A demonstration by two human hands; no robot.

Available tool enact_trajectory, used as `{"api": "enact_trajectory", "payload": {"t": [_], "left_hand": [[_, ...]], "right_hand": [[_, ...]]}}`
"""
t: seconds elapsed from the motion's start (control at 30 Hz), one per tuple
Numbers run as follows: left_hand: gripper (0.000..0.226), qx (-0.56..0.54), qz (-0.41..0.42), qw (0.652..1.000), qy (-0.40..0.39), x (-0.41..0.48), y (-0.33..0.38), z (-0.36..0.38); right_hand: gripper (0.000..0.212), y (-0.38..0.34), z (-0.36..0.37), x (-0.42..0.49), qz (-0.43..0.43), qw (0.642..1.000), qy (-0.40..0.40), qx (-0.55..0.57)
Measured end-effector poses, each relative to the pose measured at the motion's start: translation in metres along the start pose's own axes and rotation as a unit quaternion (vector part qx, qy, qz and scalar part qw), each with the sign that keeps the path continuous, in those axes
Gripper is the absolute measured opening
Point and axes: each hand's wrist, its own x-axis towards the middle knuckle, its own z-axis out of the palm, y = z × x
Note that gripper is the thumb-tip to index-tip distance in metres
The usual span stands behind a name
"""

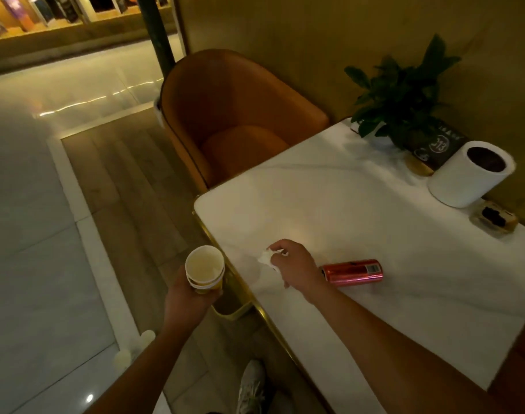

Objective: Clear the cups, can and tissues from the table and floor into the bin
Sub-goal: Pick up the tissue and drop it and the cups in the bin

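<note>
My left hand (185, 297) holds a stack of yellow paper cups (205, 268) upright, just off the table's left edge. My right hand (295, 265) rests on the white marble table (330, 204) with its fingers closed on a crumpled white tissue (265, 257). A red drink can (352, 272) lies on its side on the table, just right of my right wrist. Pale crumpled tissues (135, 348) lie on the floor by my left forearm. A gold-rimmed bin (233, 310) shows partly under the table edge, below the cups.
An orange armchair (231, 121) stands at the table's far end. At the back right of the table are a potted plant (401, 94), a dark number sign (434, 144), a white paper roll (470, 174) and a small dish (494, 221). My white shoe (252, 386) is on the wooden floor.
</note>
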Motion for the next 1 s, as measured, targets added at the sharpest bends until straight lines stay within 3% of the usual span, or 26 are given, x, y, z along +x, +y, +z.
{"api": "enact_trajectory", "payload": {"t": [0.47,0.6,0.8,1.0], "left_hand": [[0.064,-0.032,-0.030,0.999,0.027,-0.008,-0.043,-0.025],[0.058,-0.037,-0.065,0.997,0.012,0.010,-0.076,-0.034],[0.051,-0.037,-0.103,0.993,-0.037,0.066,-0.141,-0.055],[0.060,-0.030,-0.121,0.988,-0.096,0.128,-0.206,-0.065]], "right_hand": [[0.020,-0.010,0.067,-0.012,0.040,0.990,-0.114,0.073],[0.024,-0.003,0.113,-0.005,0.038,0.987,-0.148,0.045],[0.026,0.025,0.206,0.035,0.142,0.981,-0.120,0.046],[0.030,0.057,0.264,0.096,0.262,0.958,-0.043,0.105]]}}
